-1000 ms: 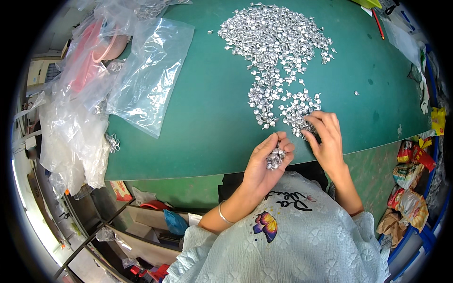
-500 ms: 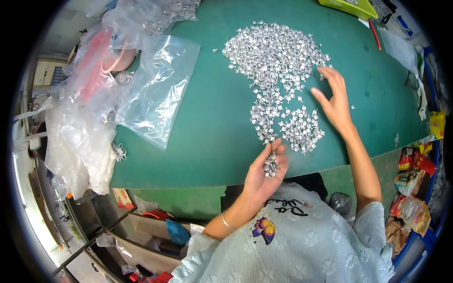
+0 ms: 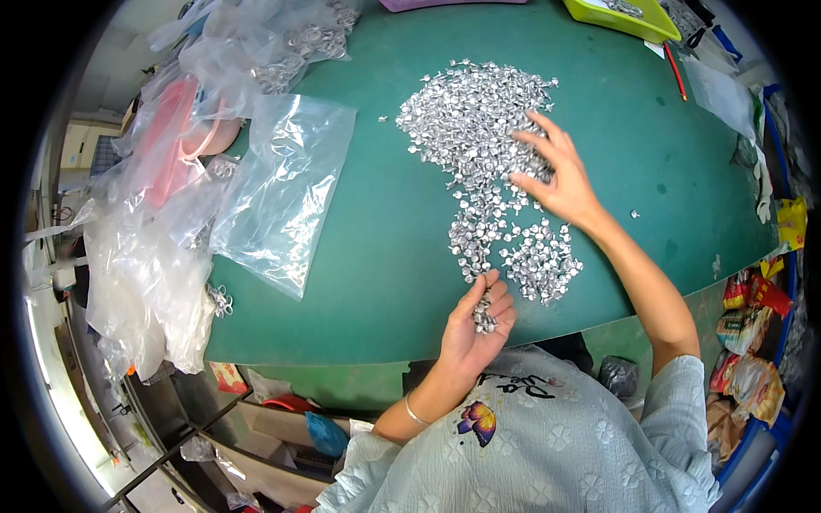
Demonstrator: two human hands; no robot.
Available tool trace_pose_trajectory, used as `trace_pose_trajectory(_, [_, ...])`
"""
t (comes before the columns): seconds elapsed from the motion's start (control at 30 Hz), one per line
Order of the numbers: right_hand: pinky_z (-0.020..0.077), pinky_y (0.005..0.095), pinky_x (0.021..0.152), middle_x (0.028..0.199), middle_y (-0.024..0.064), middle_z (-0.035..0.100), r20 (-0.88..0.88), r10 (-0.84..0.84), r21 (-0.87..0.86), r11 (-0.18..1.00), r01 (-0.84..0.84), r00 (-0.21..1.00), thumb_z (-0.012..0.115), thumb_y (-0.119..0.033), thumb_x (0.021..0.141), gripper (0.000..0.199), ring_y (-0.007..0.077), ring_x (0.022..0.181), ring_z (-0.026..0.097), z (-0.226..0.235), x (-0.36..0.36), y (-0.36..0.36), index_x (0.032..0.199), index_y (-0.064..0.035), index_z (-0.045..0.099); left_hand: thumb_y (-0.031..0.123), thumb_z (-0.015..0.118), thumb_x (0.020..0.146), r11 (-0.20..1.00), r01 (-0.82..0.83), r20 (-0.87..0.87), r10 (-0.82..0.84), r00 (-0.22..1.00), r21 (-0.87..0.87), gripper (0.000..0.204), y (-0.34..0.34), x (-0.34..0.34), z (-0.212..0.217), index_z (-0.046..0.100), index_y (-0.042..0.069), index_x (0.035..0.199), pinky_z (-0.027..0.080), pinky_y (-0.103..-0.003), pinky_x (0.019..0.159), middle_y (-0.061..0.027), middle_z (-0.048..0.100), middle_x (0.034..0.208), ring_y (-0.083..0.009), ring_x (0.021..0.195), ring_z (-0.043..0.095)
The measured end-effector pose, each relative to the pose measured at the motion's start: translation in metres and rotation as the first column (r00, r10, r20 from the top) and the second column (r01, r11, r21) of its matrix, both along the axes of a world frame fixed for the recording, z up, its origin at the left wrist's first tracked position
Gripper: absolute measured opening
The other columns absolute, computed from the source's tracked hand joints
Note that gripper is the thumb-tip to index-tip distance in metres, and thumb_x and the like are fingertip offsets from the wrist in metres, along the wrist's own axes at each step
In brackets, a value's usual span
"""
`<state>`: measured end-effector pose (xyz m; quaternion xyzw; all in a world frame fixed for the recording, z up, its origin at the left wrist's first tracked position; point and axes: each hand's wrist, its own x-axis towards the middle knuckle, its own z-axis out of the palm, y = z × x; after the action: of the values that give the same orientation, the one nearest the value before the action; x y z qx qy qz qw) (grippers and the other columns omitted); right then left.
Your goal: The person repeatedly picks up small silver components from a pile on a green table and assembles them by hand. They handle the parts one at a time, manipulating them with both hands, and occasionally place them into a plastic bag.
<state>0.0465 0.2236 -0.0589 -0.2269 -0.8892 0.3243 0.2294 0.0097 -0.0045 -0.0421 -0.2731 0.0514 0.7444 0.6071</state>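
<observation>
A big heap of small silvery metal pieces [image 3: 466,111], each with a round head and a short stem, spreads over the green table [image 3: 376,256]. A narrow trail of them runs from the heap toward me. Beside that trail lies a smaller pile of the same pieces [image 3: 541,261]. My left hand [image 3: 479,321], at the near end of the trail, is cupped palm up round a handful of metal pieces [image 3: 484,318]. Over the right edge of the big heap is my right hand [image 3: 556,171], its fingers spread and curved, with nothing seen in it.
A clear plastic bag [image 3: 286,197] lies flat left of the heap. Farther left are crumpled bags [image 3: 145,274], a pink basket [image 3: 214,132] and bagged metal rings [image 3: 316,41]. A yellow-green basket [image 3: 624,19] and a red pencil [image 3: 676,73] lie at the far right.
My right hand has moved left from beside the heap to over its right edge. The left hand still holds its handful. The whole view has shifted slightly, showing a purple container at the top.
</observation>
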Motion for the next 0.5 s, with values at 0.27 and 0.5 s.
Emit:
trace_pose_trajectory(0.27, [0.0324, 0.0402, 0.099, 0.132, 0.011, 0.037, 0.045, 0.311, -0.092, 0.948, -0.306, 0.949, 0.064, -0.01, 0.073, 0.044, 0.032, 0.122, 0.034, 0.023, 0.023, -0.057, 0.115, -0.0064, 0.051, 0.019, 0.037, 0.095, 0.997, 0.002, -0.058, 0.002, 0.998, 0.078, 0.022, -0.001, -0.003, -0.001, 0.053, 0.004, 0.091, 0.027, -0.02, 0.044, 0.0038, 0.032, 0.059, -0.0053, 0.046, 0.03])
trace_pose_trajectory(0.5, [0.0361, 0.0406, 0.097, 0.124, 0.0099, 0.044, 0.161, 0.478, 0.104, 0.862, -0.496, 0.864, 0.06, -0.002, 0.068, 0.039, 0.0301, 0.122, 0.035, 0.026, 0.037, -0.081, 0.106, -0.0003, 0.055, 0.019, 0.036, 0.095, 0.989, -0.113, -0.021, 0.115, 0.993, 0.091, 0.023, -0.003, -0.003, 0.008, 0.054, 0.005, 0.09, 0.026, -0.021, 0.049, 0.0036, 0.03, 0.055, -0.0055, 0.046, 0.029])
